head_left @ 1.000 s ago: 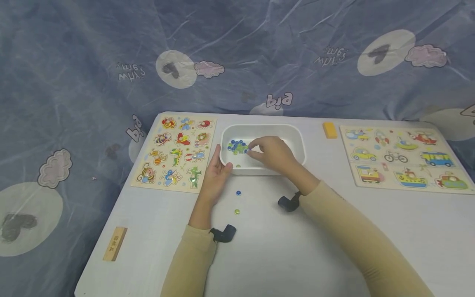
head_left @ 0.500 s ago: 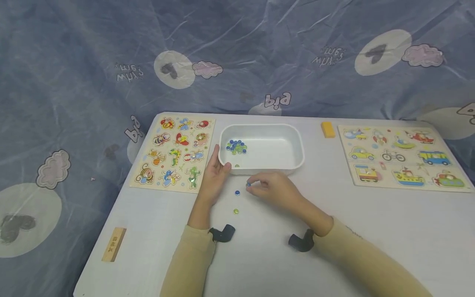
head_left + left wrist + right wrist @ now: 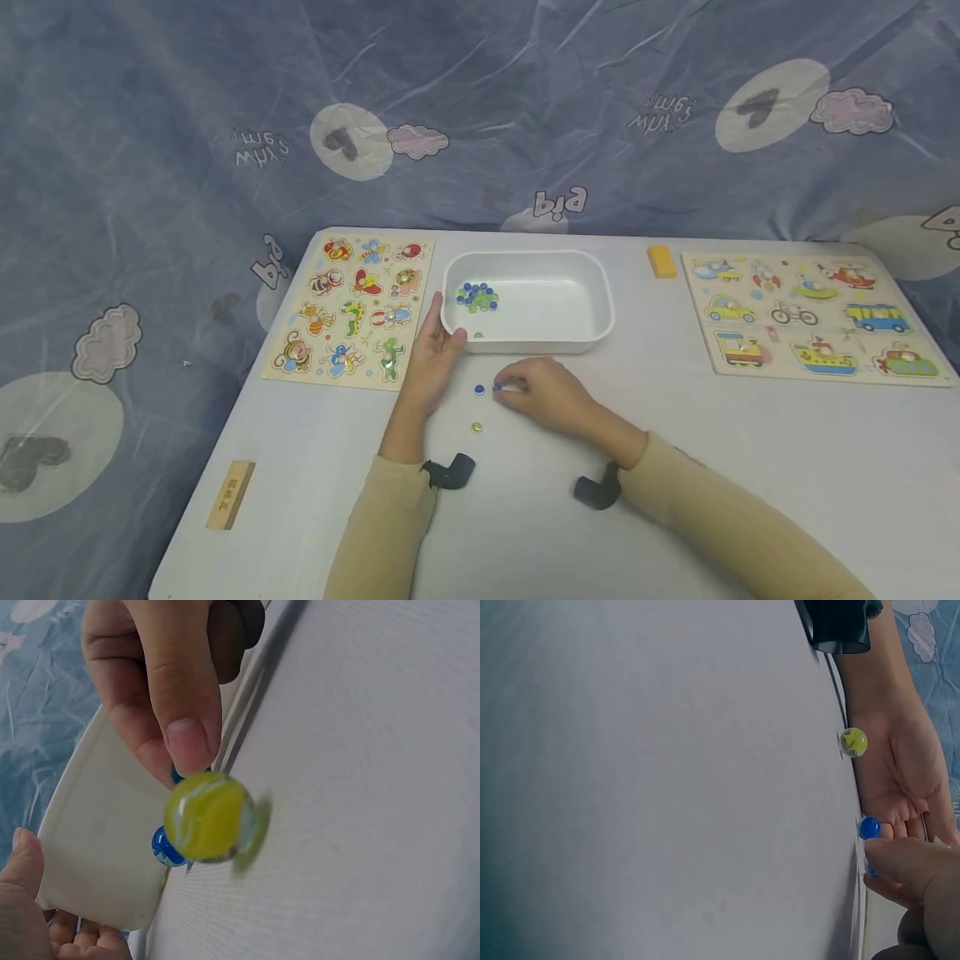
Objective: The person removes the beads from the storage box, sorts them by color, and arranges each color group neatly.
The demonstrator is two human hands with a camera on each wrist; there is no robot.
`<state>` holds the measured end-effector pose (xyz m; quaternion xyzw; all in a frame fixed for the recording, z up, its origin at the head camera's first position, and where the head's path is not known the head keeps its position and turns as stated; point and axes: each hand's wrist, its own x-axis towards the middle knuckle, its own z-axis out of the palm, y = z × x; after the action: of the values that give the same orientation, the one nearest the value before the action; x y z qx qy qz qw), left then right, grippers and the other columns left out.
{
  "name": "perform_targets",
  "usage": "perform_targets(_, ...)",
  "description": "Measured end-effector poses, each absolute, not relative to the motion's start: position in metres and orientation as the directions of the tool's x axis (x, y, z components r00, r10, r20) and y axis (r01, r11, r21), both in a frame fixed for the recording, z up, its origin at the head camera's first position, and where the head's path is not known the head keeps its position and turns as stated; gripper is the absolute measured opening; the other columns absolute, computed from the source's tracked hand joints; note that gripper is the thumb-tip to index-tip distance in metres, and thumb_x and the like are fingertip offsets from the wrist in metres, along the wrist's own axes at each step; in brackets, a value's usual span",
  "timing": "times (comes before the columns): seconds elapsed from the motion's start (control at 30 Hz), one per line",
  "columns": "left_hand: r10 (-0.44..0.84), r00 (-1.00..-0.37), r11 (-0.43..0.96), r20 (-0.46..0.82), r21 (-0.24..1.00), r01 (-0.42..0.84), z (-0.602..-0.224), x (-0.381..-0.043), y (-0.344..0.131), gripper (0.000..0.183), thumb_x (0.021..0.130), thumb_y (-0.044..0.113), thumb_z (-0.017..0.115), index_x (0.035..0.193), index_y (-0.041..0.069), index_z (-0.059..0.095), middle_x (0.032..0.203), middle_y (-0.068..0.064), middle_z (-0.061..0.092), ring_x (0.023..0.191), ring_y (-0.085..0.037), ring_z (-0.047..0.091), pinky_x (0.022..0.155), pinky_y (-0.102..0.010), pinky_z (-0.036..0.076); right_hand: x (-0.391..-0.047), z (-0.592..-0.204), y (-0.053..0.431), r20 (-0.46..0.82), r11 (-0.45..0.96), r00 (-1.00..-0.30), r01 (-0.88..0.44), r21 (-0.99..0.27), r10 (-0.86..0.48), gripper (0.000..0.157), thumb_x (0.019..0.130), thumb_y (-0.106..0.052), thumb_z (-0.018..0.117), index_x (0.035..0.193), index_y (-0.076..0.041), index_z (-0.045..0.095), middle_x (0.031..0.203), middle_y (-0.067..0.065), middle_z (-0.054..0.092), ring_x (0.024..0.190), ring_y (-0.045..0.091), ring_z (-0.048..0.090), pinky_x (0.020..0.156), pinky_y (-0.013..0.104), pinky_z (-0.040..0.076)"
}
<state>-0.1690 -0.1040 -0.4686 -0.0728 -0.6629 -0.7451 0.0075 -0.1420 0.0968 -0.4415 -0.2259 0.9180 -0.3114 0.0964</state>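
Note:
My right hand (image 3: pixel 546 395) pinches a blue marble (image 3: pixel 497 387) between thumb and index finger, just over the white table in front of the tray. Beside it lies another blue marble (image 3: pixel 479 389), with a yellow-green marble (image 3: pixel 477 427) nearer me; this one looms large in the left wrist view. At the near left corner of the white plastic tray (image 3: pixel 529 344), my left hand (image 3: pixel 433 360) holds the wall, thumb near the rim and fingers at the outer side. Inside, blue and green marbles (image 3: pixel 477 297) cluster at the left, with one green marble (image 3: pixel 478 336) by the near wall.
An insect puzzle board (image 3: pixel 348 312) lies left of the tray. To the right are a yellow block (image 3: pixel 662 262) and a vehicle puzzle board (image 3: pixel 817 317). A wooden block (image 3: pixel 230 495) sits near the table's left edge. Blue patterned cloth (image 3: pixel 480 125) hangs behind the table.
My right hand has come out of the tray towards me with a blue marble and lowered it beside the blue one on the table. My left hand has stayed at the tray.

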Motion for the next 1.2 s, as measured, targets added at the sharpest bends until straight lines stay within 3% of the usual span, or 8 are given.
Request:
perform_targets(0.37, 0.103, -0.988, -0.153, 0.116, 0.983, 0.099, -0.457, -0.164, -0.104, 0.075, 0.095, 0.014, 0.054, 0.153, 0.014, 0.008, 0.160, 0.001, 0.009, 0.148, -0.023, 0.010, 0.122, -0.036, 0.017, -0.142, -0.443, 0.091, -0.063, 0.719, -0.877, -0.346, -0.603, -0.476, 0.020, 0.083, -0.031, 0.072, 0.099, -0.020, 0.073, 0.051, -0.009, 0.048, 0.049, 0.005, 0.043, 0.044, 0.020, 0.037)
perform_targets(0.8, 0.079, -0.990, -0.121, 0.117, 0.987, 0.107, -0.480, -0.173, -0.105, 0.072, 0.094, 0.023, 0.055, 0.152, 0.031, 0.012, 0.158, 0.015, 0.013, 0.147, -0.011, 0.014, 0.120, -0.024, 0.021, -0.139, -0.444, 0.091, -0.055, 0.732, -0.887, -0.341, -0.590, -0.458, 0.025, 0.082, -0.032, 0.073, 0.104, -0.021, 0.073, 0.055, -0.010, 0.050, 0.052, 0.006, 0.044, 0.045, 0.021, 0.038)
perform_targets(1.03, 0.093, -0.990, -0.153, 0.105, 0.984, 0.090, -0.472, -0.170, -0.105, 0.076, 0.094, 0.019, 0.057, 0.153, 0.023, 0.010, 0.159, 0.011, 0.011, 0.148, -0.014, 0.012, 0.121, -0.028, 0.019, -0.136, -0.442, 0.094, 0.000, 0.731, -0.889, -0.377, -0.569, -0.458, 0.025, 0.081, -0.032, 0.074, 0.104, -0.022, 0.073, 0.069, -0.013, 0.060, 0.058, 0.005, 0.046, 0.050, 0.019, 0.040)
perform_targets(1.2, 0.099, -0.991, -0.129, 0.086, 0.989, 0.073, -0.458, -0.166, -0.105, 0.075, 0.095, 0.013, 0.055, 0.153, 0.016, 0.007, 0.160, 0.004, 0.009, 0.148, -0.020, 0.010, 0.121, -0.032, 0.018, -0.136, -0.425, 0.100, 0.057, 0.732, -0.903, -0.380, -0.565, -0.425, 0.024, 0.083, -0.037, 0.071, 0.105, -0.027, 0.071, 0.067, -0.013, 0.058, 0.058, 0.005, 0.047, 0.051, 0.020, 0.043)
